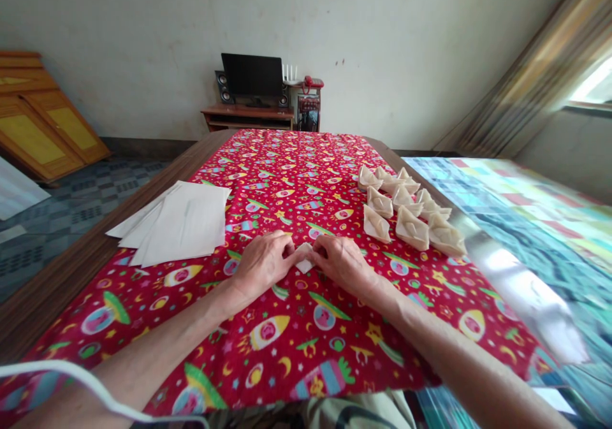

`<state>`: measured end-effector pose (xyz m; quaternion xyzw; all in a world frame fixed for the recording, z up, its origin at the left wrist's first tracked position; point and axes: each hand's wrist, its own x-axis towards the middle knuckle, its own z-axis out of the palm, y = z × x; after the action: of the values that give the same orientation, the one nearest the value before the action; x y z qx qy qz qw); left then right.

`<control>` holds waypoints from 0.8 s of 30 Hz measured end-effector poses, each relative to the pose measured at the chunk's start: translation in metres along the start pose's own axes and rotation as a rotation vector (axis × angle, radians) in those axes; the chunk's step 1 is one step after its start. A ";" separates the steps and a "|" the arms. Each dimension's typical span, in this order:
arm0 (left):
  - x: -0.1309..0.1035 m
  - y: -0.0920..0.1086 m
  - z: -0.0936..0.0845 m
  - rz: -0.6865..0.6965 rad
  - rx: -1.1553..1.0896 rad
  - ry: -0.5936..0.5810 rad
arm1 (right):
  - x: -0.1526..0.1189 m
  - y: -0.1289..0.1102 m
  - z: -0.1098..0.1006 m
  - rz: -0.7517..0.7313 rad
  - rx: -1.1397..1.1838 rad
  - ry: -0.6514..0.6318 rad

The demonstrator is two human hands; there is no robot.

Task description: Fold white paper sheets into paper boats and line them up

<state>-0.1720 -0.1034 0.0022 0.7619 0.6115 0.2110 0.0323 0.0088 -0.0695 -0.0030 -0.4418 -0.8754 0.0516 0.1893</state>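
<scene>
A small folded piece of white paper [305,264] lies between my hands over the red patterned cloth [268,333]. My left hand [264,260] pinches its left side, and my right hand [342,260] pinches its right side. The fingers of both hands are curled and partly hidden behind the knuckles. To the right, several folded paper boats [412,228] stand grouped on the cloth. A fanned stack of flat white paper sheets [184,225] rests on the cloth to the left.
A white cable [86,378] crosses the lower left corner. Beyond the table stand a monitor [253,75] with speakers and a red telephone [310,83]. On the right is a bed with a patterned cover [502,206]; a wooden cabinet [45,120] is at the left.
</scene>
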 end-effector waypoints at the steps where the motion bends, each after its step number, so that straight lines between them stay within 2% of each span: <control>1: 0.001 0.001 -0.001 -0.014 -0.005 -0.010 | 0.001 -0.001 -0.002 0.007 -0.012 -0.017; 7: 0.001 -0.001 -0.006 -0.080 -0.042 -0.074 | 0.002 -0.003 -0.014 0.035 -0.051 -0.128; 18: 0.002 -0.005 -0.003 -0.066 -0.045 -0.068 | 0.005 -0.005 -0.010 0.095 -0.137 -0.124; 24: -0.001 -0.018 0.000 -0.058 -0.091 -0.025 | 0.003 -0.003 -0.013 0.075 -0.073 -0.156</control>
<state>-0.1886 -0.0997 -0.0037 0.7442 0.6227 0.2279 0.0805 0.0099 -0.0696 0.0101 -0.4755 -0.8716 0.0610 0.1023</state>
